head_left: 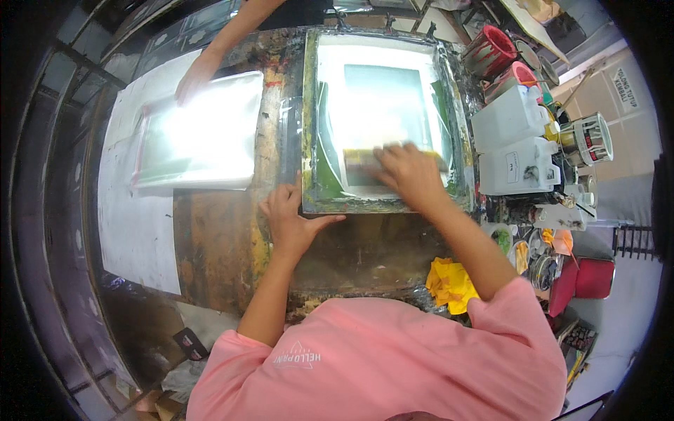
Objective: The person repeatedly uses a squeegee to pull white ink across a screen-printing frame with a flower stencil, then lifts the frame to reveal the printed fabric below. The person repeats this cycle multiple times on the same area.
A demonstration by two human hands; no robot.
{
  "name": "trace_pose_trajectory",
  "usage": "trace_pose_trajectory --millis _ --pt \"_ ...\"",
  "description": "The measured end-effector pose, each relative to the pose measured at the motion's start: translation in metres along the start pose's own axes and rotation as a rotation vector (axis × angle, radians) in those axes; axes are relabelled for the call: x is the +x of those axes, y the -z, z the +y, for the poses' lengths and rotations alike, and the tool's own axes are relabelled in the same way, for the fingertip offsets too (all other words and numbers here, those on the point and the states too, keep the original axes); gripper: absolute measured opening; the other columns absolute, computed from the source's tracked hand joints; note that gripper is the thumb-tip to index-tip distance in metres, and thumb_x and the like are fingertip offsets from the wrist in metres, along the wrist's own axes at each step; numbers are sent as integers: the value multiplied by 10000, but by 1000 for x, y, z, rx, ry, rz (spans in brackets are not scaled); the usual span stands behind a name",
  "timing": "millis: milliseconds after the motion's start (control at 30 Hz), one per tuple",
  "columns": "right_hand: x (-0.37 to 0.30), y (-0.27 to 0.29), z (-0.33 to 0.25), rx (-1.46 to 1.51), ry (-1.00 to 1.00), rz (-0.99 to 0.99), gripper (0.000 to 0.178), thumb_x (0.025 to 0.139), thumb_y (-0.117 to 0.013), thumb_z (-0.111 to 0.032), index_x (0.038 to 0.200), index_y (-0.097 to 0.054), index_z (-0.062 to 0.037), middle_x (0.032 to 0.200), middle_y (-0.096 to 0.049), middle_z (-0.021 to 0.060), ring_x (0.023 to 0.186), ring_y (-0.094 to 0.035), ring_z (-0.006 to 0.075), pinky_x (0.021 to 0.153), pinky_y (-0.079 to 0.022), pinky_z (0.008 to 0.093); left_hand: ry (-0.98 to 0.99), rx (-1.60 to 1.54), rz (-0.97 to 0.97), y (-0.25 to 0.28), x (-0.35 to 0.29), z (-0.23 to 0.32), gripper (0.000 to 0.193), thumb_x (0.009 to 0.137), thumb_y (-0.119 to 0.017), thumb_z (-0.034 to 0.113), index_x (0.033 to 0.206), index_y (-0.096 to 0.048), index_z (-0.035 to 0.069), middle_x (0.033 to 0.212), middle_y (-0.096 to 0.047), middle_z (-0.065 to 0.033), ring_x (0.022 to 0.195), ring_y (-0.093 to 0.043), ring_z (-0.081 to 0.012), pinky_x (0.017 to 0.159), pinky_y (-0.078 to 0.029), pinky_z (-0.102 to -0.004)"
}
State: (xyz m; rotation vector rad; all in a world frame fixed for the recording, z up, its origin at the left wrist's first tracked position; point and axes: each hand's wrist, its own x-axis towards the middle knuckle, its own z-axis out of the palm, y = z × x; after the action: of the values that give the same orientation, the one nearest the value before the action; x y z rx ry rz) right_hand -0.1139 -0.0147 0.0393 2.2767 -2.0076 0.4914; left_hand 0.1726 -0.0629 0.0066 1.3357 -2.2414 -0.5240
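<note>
A screen-printing frame lies on the stained worktable, its mesh pale in the middle with green patches along the sides. My right hand is closed over a squeegee that lies crosswise on the near part of the mesh. The hand is slightly blurred and covers the middle of the squeegee. At the frame's near left corner, my left hand grips the edge, with the thumb along the front side and the fingers by the left side.
Left of the frame is a stack of glossy clear sheets on white paper; another person's hand touches it. White jugs and paint-smeared cans crowd the right side. A yellow cloth lies near my right elbow.
</note>
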Motion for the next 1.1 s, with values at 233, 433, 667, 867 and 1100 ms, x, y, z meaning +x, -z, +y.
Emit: trace_pose_trajectory --millis 233,433,667,867,1100 --pt "154 -22 103 -94 18 7 429 992 -662 -533 1150 -771 -149 1023 -743 87 948 -719 316 787 -593 483 -54 -2 72 -2 1 -3 1077 516 -1001 586 1393 -680 47 1131 -621 -97 1095 -566 -312 1031 -357 -464" --pt "215 25 145 19 -19 -248 605 964 -646 -663 1223 -790 -135 1094 -779 142 1040 -735 370 886 -579 506 -68 -208 108 -10 -1 -5 1231 590 -978 603 1564 -523 3 1110 -667 -129 1011 -580 -322 972 -425 -461" --pt "213 -17 143 -90 -21 -66 538 998 -627 -614 1164 -769 -123 968 -755 141 981 -721 370 859 -563 491 -126 -398 146 -15 -6 -13 1137 767 -923 532 1604 -421 -52 1167 -676 -194 1031 -594 -373 940 -471 -477" --pt "161 -15 112 -94 -19 4 455 1005 -631 -556 1169 -763 -154 1029 -737 94 1002 -718 325 812 -574 484 -109 -423 134 -18 -8 -14 1054 867 -833 559 1606 -409 -61 1163 -667 -201 1042 -599 -393 939 -469 -485" --pt "27 56 -4 -30 -38 -182 388 1008 -661 -476 1126 -673 -107 1004 -711 124 960 -705 366 778 -577 504 -143 -427 162 -17 -7 -11 992 897 -842 495 1597 -419 -67 1207 -669 -229 1096 -618 -409 976 -486 -477"
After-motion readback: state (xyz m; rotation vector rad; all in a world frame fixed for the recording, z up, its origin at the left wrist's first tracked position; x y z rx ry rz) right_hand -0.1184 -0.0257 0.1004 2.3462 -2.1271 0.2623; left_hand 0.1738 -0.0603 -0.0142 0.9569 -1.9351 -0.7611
